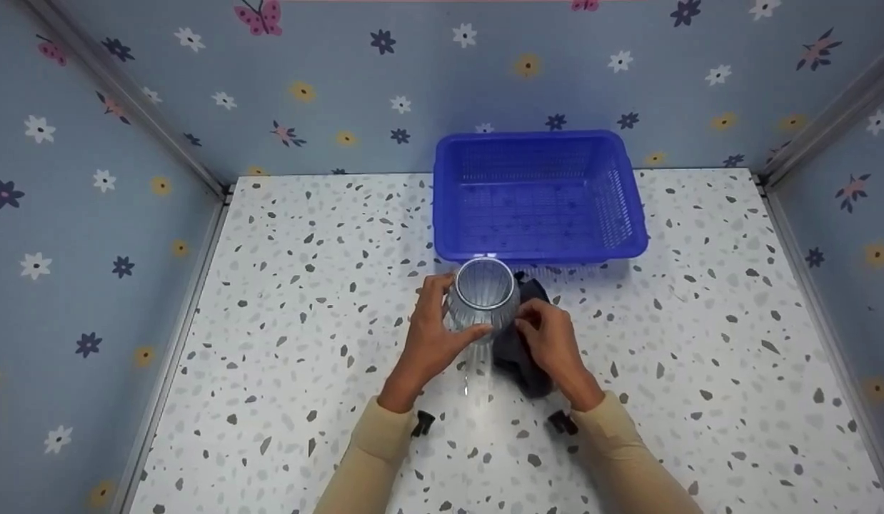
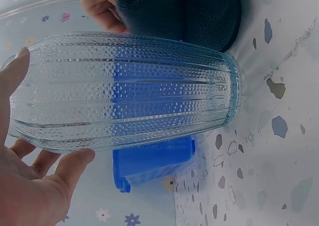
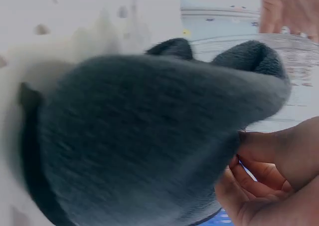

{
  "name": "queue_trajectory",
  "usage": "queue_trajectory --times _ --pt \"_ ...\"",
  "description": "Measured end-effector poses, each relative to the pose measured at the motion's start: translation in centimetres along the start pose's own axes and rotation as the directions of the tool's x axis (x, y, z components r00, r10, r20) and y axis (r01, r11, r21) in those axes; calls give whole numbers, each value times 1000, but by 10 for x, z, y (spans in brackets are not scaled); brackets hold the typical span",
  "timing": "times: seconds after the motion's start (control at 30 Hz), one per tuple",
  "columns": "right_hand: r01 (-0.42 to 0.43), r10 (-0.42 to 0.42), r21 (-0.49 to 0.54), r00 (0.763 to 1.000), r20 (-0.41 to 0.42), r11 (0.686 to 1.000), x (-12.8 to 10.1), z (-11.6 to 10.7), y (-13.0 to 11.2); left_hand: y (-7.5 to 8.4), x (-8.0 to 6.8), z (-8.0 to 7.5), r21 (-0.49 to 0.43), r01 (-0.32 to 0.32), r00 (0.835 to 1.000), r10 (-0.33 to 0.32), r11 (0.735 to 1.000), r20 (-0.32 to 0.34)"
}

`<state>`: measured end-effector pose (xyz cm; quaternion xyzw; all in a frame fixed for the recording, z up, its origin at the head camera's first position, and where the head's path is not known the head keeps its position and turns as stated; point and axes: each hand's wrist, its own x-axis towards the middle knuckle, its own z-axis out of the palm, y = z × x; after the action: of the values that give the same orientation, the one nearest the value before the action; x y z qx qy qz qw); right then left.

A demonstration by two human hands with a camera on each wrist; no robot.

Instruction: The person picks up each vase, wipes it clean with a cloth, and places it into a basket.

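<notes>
A clear ribbed glass vase (image 1: 483,296) with a dotted surface stands upright on the table, its base down on the speckled top in the left wrist view. Around its upper body, my left hand (image 1: 438,328) grips it with thumb in front and fingers at the far side. My right hand (image 1: 553,339) pinches a dark grey cloth (image 3: 149,136) between thumb and fingers, close by the vase's right side. The cloth hangs down in folds beside the glass (image 2: 124,91). Part of the right hand is hidden behind it in the left wrist view.
Behind the vase, a blue plastic basket (image 1: 538,253) with slotted sides stands against the flowered back wall (image 1: 385,86). Flowered panels also close off the left and right sides. The white speckled table (image 1: 292,343) spreads out around the hands.
</notes>
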<state>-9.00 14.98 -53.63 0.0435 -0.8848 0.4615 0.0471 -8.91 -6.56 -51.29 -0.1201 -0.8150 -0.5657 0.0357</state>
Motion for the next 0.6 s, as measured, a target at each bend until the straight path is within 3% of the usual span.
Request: queue_trajectory --times 0.23,0.6 --pt "31 -25 81 997 -73 996 -1 -21 -25 0 0 2 3 -23 1000 23 1000 -4" --pt "126 -118 44 980 -160 991 0 -32 -57 -1 -1 1 -20 -16 1000 16 1000 -5"
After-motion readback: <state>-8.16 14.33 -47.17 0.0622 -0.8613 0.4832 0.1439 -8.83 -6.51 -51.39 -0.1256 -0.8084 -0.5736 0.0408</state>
